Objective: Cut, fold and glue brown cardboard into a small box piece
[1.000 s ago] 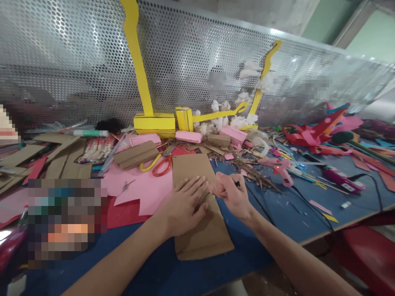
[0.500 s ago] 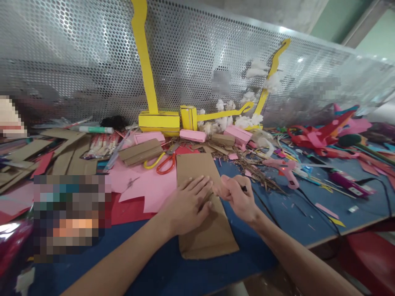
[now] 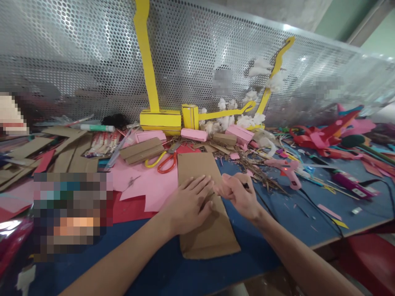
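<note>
Flat on the cardboard piece (image 3: 210, 234) lies my left hand (image 3: 193, 201), its fingers stretched out and pressing the sheet to the blue table. At the sheet's right edge, my right hand (image 3: 237, 193) is closed around a thin tool whose black end (image 3: 246, 185) pokes out behind the thumb. The fist hides the rest of that tool, so I cannot make out its kind. Scissors (image 3: 166, 162) with orange and yellow handles rest just left of the cardboard's top, beside pink paper (image 3: 132, 181).
A pink glue gun (image 3: 286, 169) and its cord lie to the right. Along the back stand yellow box shapes (image 3: 160, 120) with long strips, against a perforated metal screen (image 3: 191, 53). Cardboard scraps (image 3: 74, 154) and markers fill the left, and red and pink paper pieces (image 3: 327, 135) the far right.
The whole view has shifted very slightly. Both hands keep their places on and beside the cardboard, with no clear movement relative to it.
</note>
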`<state>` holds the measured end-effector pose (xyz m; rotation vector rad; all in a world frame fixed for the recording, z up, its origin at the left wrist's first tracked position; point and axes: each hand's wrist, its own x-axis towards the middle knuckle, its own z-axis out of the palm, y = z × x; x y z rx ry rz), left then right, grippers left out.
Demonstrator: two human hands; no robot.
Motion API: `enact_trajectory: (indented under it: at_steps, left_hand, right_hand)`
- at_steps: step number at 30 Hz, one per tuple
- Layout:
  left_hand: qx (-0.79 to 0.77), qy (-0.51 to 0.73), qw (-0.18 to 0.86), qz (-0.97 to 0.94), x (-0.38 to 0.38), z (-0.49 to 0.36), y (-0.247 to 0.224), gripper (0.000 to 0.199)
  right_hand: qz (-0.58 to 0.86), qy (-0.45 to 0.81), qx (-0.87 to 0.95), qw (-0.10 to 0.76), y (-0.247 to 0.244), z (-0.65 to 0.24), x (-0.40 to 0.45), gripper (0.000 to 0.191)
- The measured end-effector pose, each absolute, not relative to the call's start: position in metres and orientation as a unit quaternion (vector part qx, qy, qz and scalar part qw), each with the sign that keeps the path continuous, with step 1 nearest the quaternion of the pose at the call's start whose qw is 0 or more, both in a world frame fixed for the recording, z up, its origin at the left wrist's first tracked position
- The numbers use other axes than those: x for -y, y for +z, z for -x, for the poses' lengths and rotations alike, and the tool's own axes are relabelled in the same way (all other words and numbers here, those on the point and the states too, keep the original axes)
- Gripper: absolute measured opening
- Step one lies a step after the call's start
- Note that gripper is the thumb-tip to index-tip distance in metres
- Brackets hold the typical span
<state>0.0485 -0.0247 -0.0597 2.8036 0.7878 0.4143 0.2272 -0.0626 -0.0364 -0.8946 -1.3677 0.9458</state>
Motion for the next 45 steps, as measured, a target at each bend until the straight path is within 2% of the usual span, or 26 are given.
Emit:
enact_trajectory:
  at_steps: [10, 24, 45]
  left_hand:
    - [-0.26, 0.146, 0.087, -0.951, 0.023, -0.049, -0.062, 0.056]
    - [-0.266, 0.15, 0.079, -0.949, 0.026, -0.049, -0.058, 0.056]
    - [-0.264, 0.145, 0.082, -0.95, 0.025, -0.049, -0.06, 0.057]
  right_hand:
    - [0.403, 0.405, 0.575, 0.585, -0.038, -0.228, 0.065, 0.059]
    - [0.457, 0.335, 0.552, 0.612, -0.044, -0.223, 0.073, 0.059]
    - [0.46, 0.333, 0.555, 0.608, -0.044, -0.223, 0.072, 0.06]
